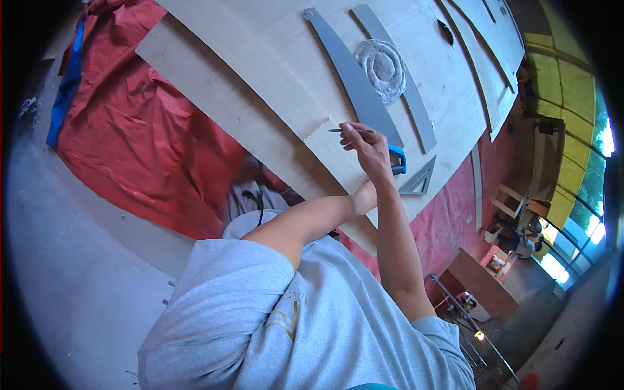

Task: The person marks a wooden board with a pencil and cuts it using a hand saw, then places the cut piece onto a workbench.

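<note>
My right hand is closed around a thin, dark, pencil-like stick. Its tip hovers over a pale plywood board, close to a rough notch in the board's edge. My left hand passes beneath my right forearm at the board's near edge, its fingers hidden. Just beyond my right wrist is the blue-and-black handle of a handsaw, whose grey toothed blade lies flat on the wood. A grey triangle square rests right of the handle.
A second grey saw blade lies under a plastic-wrapped coil. Farther off is a dark toothed disc. Red sheeting spreads below the boards. At right stand a brown panel, metal rails and a distant person.
</note>
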### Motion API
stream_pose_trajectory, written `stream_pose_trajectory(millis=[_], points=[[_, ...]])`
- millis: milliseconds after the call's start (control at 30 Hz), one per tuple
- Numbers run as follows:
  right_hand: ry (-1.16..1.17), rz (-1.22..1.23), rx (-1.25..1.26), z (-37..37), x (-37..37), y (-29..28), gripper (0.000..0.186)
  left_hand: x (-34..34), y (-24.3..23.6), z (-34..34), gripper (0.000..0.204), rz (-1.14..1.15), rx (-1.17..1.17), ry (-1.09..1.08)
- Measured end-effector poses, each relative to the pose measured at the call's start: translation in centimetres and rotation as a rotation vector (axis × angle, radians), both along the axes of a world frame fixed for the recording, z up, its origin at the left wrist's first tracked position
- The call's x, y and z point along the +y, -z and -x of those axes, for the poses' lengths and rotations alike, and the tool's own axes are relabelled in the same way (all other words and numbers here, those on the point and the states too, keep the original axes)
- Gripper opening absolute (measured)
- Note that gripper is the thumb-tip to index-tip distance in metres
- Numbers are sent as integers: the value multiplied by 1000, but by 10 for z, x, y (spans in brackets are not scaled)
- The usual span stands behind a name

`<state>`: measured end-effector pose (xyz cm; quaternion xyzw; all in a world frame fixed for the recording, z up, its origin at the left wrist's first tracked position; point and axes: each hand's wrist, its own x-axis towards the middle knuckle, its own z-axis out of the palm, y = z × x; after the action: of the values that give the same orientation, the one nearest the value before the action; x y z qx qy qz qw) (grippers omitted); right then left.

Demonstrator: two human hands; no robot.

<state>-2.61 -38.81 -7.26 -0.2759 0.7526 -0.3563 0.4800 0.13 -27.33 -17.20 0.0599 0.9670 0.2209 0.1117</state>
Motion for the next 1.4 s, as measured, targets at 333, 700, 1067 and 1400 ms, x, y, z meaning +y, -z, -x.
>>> stream_pose_trajectory(millis=[333,700,1067,1400], points=[[272,-66,-436,0,-39,27,26,-4,1,6,50,35,40,59],[529,-113,-594,-2,-40,26,22,3,-1,4,52,81,45,91],[426,-121,-528,1,-42,38,25,-1,-3,0,53,165,22,116],[-542,-306,82,-2,-95,30,32,14,14,1,54,193,9,78]])
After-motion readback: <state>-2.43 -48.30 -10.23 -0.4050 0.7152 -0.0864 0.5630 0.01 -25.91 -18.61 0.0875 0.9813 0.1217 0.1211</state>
